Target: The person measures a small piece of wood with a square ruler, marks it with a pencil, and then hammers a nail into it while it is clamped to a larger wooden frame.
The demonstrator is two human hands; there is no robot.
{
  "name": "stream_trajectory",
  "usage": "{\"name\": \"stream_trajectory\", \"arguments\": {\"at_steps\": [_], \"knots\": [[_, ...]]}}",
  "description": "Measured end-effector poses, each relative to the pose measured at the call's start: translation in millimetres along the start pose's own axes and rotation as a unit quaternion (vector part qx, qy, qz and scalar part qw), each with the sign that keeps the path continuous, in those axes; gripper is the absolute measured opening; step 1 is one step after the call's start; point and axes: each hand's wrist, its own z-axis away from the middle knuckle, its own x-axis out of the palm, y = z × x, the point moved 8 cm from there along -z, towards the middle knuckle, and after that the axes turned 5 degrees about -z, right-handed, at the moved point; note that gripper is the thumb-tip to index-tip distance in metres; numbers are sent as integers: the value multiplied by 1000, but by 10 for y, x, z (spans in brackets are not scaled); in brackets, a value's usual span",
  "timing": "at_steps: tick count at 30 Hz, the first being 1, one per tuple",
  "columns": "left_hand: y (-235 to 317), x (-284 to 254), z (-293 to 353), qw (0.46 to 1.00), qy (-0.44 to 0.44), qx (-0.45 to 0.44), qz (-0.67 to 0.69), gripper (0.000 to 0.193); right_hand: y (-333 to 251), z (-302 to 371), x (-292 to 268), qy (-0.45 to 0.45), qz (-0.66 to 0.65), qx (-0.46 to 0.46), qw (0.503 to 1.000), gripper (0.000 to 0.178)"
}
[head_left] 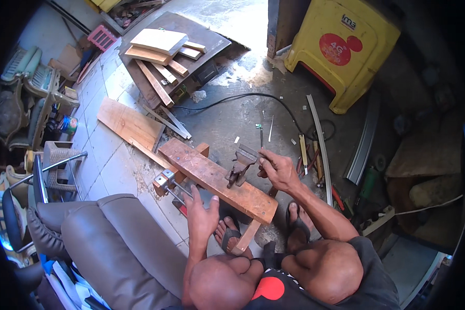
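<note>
A narrow wooden bench (217, 181) stands slantwise in front of me. On top of it sits a small, rusty metal vise (237, 168). My right hand (279, 169) is closed, its fingertips at the right end of the vise's jaw; the curled fingers hide part of the grip. At the bench's left side is a shiny metal block (164, 178) with two parallel rods (178, 190). My left hand (202, 213) is beside these rods, thumb spread from the fingers, fingertips against the rod ends. Nothing shows between thumb and fingers.
Cut boards (157, 41) are piled on a low dark table (212, 44). A wide plank (132, 123) lies left of the bench. Hand tools (305, 155) and a metal strip (321, 139) lie at right. A yellow plastic stool (341, 51) and a grey padded seat (119, 248) stand nearby.
</note>
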Motion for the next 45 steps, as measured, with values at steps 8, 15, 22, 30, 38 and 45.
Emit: {"name": "stream_trajectory", "arguments": {"at_steps": [8,15,22,30,38,45], "knots": [[791,-318,-340,968,119,219,31,39,35,-75,47,-22,-24,22,999,29],[674,1004,-1342,883,-294,80,358,27,-38,-31,73,-24,-28,22,999,33],[684,1088,-1346,859,-258,36,440,23,12,-56,54,-18,-22,36,999,30],[678,1009,-1353,886,-238,75,390,22,-6,-55,68,-48,-7,42,998,35],[695,1017,-1372,888,-232,87,388,23,1,-65,42,-45,-4,45,998,31],[694,1025,-1394,889,-229,99,383,20,111,-70,50,-52,-59,72,994,35]]}}
